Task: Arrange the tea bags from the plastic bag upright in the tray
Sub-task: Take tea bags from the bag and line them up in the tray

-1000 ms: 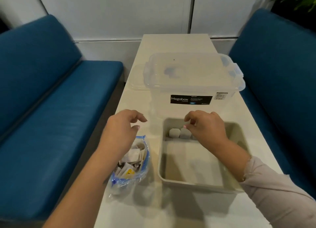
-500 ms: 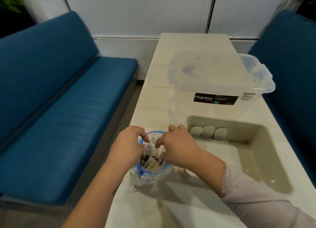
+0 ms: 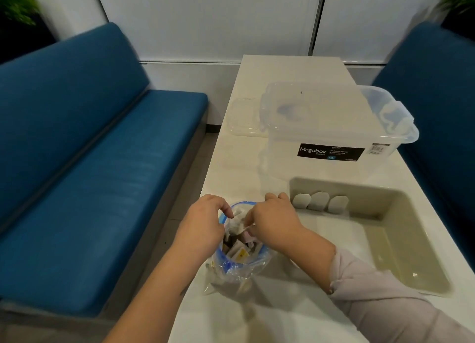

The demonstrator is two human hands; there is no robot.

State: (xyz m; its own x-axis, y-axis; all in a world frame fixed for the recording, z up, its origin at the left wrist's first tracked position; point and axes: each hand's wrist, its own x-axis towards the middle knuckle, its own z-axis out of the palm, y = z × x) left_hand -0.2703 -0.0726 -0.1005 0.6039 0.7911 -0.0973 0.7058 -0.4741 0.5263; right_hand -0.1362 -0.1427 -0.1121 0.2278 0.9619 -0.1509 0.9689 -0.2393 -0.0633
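Observation:
A clear plastic bag (image 3: 236,270) with a blue rim stands open on the white table, holding several tea bags (image 3: 239,251). My left hand (image 3: 203,224) grips the bag's left rim with curled fingers. My right hand (image 3: 272,220) reaches into the bag's mouth and pinches a white tea bag (image 3: 235,223) near the top. To the right lies a beige tray (image 3: 411,242). Three white tea bags (image 3: 320,201) stand upright in a row against its far wall.
A clear storage box (image 3: 334,126) labelled Megabox stands behind the tray, with its lid (image 3: 244,117) lying to its left. Blue benches (image 3: 90,175) flank the narrow table (image 3: 257,317) on both sides. A white wall closes the far end.
My right hand left the tray and came to the bag's mouth, where it now pinches a tea bag. My left hand took hold of the bag's rim. The camera view shifted left.

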